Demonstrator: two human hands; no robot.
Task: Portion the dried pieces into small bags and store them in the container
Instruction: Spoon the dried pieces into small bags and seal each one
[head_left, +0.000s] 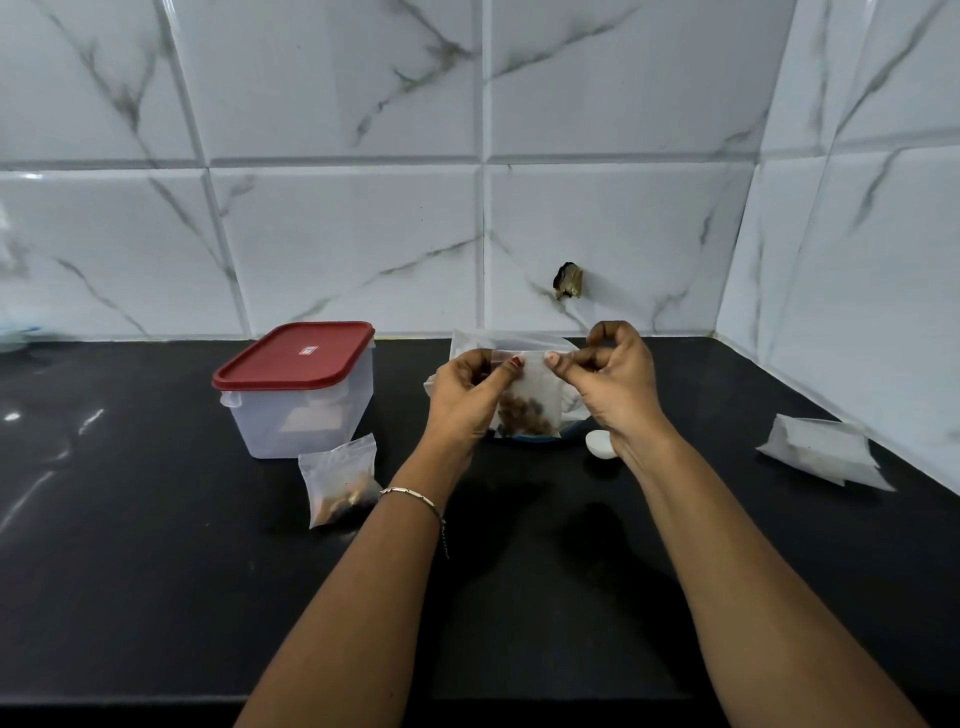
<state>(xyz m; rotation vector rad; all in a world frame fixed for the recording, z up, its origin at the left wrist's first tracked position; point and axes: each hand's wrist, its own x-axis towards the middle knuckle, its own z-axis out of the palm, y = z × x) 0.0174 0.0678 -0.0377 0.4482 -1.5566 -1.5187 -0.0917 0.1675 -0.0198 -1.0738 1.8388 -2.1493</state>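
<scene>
Pinching the top edge of a small bag (524, 400) of dried pieces (522, 415), my left hand (467, 395) and right hand (613, 384) hold it above the table (156, 571) — another filled bag (340, 480) lies just before the red-lidded container (298, 389).

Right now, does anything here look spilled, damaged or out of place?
No spills. One oddity: a dark, ragged hole breaks the marble wall tile behind the hands. The container still has its red lid on.
</scene>
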